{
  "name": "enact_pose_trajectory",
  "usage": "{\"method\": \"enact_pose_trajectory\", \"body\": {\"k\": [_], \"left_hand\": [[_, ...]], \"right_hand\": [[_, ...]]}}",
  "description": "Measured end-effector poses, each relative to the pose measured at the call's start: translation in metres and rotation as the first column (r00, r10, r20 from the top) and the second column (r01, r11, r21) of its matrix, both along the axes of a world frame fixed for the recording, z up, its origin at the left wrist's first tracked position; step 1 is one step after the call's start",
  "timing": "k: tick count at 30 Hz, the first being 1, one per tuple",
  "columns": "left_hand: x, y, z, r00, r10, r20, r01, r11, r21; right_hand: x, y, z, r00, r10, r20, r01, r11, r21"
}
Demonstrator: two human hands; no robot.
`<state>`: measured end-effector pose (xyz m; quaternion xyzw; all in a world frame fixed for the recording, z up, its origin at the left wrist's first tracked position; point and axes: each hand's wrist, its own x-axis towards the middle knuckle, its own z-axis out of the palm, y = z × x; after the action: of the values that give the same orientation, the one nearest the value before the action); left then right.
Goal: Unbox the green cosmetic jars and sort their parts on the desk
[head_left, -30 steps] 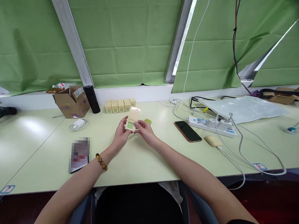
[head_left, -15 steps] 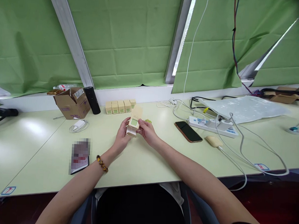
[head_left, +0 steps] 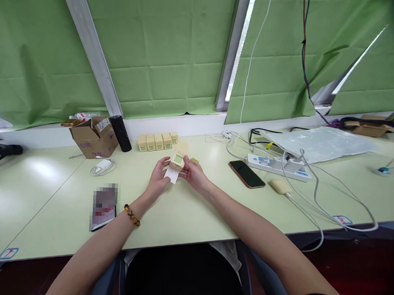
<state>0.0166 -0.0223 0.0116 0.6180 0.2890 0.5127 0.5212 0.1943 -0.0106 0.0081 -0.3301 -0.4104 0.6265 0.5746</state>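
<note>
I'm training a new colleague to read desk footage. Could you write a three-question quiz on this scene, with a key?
1. What is held between the left hand and right hand?
A) white plastic power strip
B) small beige cardboard box with a green label
C) black-screened rectangular phone

2. True or false: in the picture, the tall black cylinder is right of the open brown cardboard box.

3. Nearer which hand is the amber-and-brown beaded bracelet worn?

Key: 1. B; 2. true; 3. left hand.

Bright room; glare on table (head_left: 47, 170) at left; upper-right corner dark
</note>
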Motion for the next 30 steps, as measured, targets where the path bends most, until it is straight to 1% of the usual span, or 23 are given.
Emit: {"method": "enact_pose_trajectory", "body": {"k": [3,6,10,15,17,20,23,25,28,30], "left_hand": [[0.001,0.0,-0.002,0.999,0.016,-0.036,-0.015,1.0,0.02],[0.002,-0.001,-0.005,0.985,0.121,-0.124,-0.11,0.99,0.088],[0.001,-0.005,-0.007,0.943,0.271,-0.195,-0.235,0.954,0.188],[-0.003,-0.009,-0.006,0.886,0.368,-0.283,-0.279,0.909,0.309],[-0.003,-0.01,-0.006,0.861,0.406,-0.305,-0.305,0.894,0.329],[-0.004,-0.009,-0.006,0.858,0.428,-0.285,-0.341,0.888,0.308],[-0.002,-0.008,-0.005,0.868,0.408,-0.282,-0.353,0.908,0.227],[-0.001,-0.009,-0.003,0.87,0.389,-0.303,-0.345,0.919,0.19],[0.002,-0.012,0.0,0.869,0.365,-0.334,-0.32,0.929,0.185],[0.002,-0.013,0.001,0.882,0.336,-0.331,-0.292,0.94,0.177]], "right_hand": [[0.001,0.0,-0.001,1.0,0.001,0.002,-0.001,1.0,-0.017],[-0.001,-0.003,-0.001,1.0,0.02,0.01,-0.02,0.999,-0.026],[-0.004,-0.006,0.001,0.999,0.032,0.008,-0.031,0.999,-0.02],[-0.004,-0.007,0.004,1.0,0.009,-0.013,-0.01,0.999,-0.044],[-0.004,-0.006,0.003,1.0,0.005,-0.016,-0.005,0.999,-0.049],[-0.006,-0.007,0.002,1.0,0.013,-0.022,-0.014,0.999,-0.05],[-0.008,-0.01,0.002,0.999,0.034,-0.006,-0.034,0.998,-0.046],[-0.009,-0.011,0.003,0.999,0.037,0.007,-0.037,0.998,-0.05],[-0.009,-0.012,0.005,1.0,0.026,0.016,-0.025,0.998,-0.063],[-0.008,-0.012,0.006,1.0,0.014,0.022,-0.013,0.998,-0.063]]}}
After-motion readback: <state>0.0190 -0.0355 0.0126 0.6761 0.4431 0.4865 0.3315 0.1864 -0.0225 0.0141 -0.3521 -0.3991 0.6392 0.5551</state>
